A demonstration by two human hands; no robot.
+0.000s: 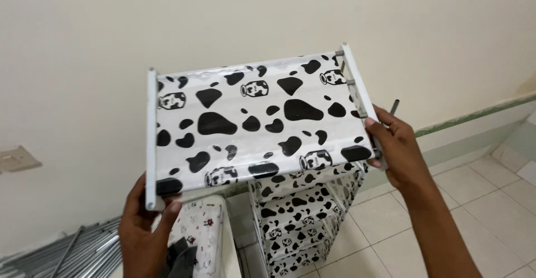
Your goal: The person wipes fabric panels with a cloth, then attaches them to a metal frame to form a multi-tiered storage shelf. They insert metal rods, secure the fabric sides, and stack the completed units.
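Note:
I hold up a flat shelf panel (257, 124) covered in white fabric with black cow spots and small bottle pictures. It has a white bar along each short end. My left hand (142, 228) grips the lower end of the left bar. My right hand (397, 147) grips the right bar near its lower end, where short grey pegs stick out. The panel is tilted toward me, above a partly built rack (301, 214) with the same cow-spot shelves.
A bundle of grey metal tubes (67, 255) lies on the floor at the lower left. A white patterned item (201, 228) stands beside the rack. A cream wall is behind, with a wall plate (17, 159) at left. Tiled floor (480, 194) spreads to the right.

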